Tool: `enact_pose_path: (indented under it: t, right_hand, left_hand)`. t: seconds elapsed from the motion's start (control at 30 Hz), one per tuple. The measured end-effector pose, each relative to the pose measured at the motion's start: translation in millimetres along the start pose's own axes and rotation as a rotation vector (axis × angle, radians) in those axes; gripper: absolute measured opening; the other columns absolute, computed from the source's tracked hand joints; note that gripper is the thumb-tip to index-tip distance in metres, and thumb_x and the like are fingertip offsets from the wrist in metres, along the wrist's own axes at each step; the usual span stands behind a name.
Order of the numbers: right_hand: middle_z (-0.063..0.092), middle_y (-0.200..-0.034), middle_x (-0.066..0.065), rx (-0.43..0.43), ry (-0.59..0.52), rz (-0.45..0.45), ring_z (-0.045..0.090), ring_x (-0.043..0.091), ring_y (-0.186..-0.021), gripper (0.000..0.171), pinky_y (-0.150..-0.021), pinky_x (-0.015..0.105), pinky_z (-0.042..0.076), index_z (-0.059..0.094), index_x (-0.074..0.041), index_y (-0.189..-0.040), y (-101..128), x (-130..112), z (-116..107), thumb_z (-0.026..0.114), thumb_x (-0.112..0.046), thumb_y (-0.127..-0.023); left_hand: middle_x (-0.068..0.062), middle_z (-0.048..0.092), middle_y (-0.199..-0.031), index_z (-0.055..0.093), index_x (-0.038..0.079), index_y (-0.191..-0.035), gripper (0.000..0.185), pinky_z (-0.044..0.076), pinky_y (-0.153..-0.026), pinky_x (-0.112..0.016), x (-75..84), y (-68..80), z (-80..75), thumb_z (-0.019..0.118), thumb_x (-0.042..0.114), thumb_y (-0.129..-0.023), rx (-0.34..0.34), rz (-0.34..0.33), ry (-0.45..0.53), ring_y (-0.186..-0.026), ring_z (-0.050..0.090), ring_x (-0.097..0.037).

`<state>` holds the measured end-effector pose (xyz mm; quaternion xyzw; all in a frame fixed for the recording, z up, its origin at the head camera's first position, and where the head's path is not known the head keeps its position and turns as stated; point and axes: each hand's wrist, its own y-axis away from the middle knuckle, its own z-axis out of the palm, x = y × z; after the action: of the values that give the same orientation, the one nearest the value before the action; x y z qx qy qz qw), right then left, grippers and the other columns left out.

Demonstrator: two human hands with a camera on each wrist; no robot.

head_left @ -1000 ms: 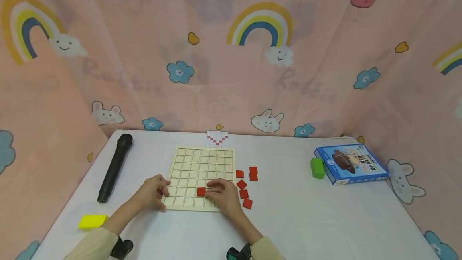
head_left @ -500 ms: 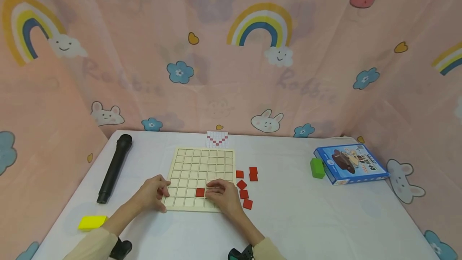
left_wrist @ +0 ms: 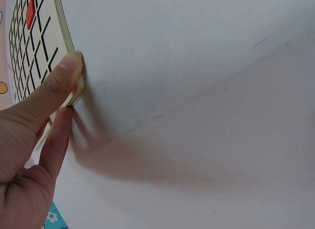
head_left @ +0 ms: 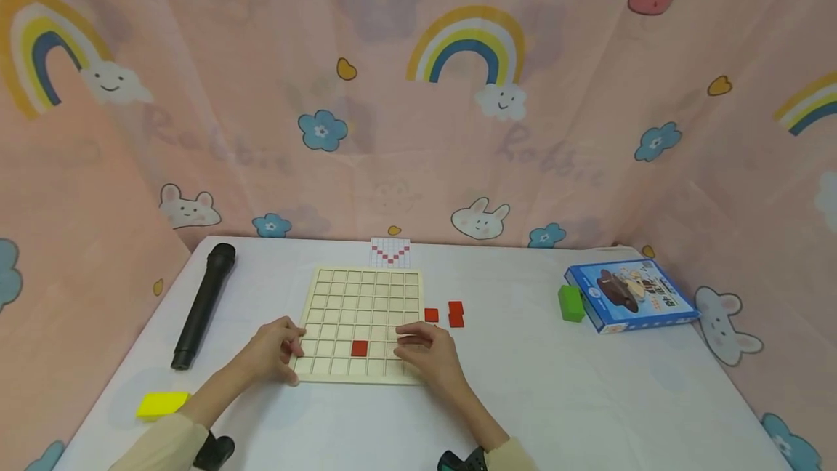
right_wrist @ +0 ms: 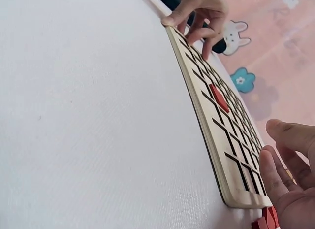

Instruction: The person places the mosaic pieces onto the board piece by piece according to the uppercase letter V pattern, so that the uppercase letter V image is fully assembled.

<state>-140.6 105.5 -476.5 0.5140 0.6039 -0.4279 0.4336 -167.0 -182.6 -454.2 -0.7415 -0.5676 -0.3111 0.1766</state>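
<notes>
A cream wooden grid board [head_left: 364,296] lies on the white table, with one red square tile [head_left: 359,348] in a cell of its second row from the front. My left hand [head_left: 271,349] holds the board's near left corner; in the left wrist view the thumb [left_wrist: 69,66] lies on the corner and a finger is against the edge below. Over the board's right edge is my right hand [head_left: 431,358], fingers loosely bent and apart, nothing between them. Loose red tiles [head_left: 431,315] lie right of the board, and some nearer ones are hidden behind that hand in the head view.
A small card [head_left: 391,253] with a red V pattern stands behind the board. To the left lie a black microphone [head_left: 205,304] and a yellow block [head_left: 162,405]. A green block [head_left: 572,303] and a blue box [head_left: 634,296] sit at the right, before a pink curtain [head_left: 366,187].
My right hand has left the red tile on the board and moved right, now covering the nearer loose tiles. That tile shifted slightly left into its cell. The left hand stays at the corner.
</notes>
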Motion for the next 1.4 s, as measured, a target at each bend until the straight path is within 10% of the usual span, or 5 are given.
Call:
enact_pose_path:
  t: [0.7,1.4]
  right_hand:
    - [0.067,-0.097,0.004,0.063,0.180,0.178,0.061,0.017,-0.082,0.031,-0.074,0.024,0.053,0.069,-0.007,-0.105,25,17,-74,0.078,-0.002,-0.076]
    - [0.066,-0.087,0.001,0.097,0.238,0.161,0.057,0.015,-0.076,0.024,-0.069,0.019,0.050,0.070,-0.006,-0.100,33,27,-70,0.077,-0.003,-0.078]
  left_hand:
    - [-0.017,0.059,-0.112,0.061,0.004,-0.070,0.038,0.048,-0.063,-0.024,2.2,-2.6,-6.9,0.089,-0.008,-0.048,-0.022,0.023,-0.013,-0.078,0.055,-0.017]
    - [-0.020,0.059,-0.112,0.061,0.003,-0.071,0.038,0.046,-0.060,-0.022,-4.7,-2.7,-2.1,0.088,-0.010,-0.047,-0.034,0.027,0.033,-0.077,0.053,-0.017]
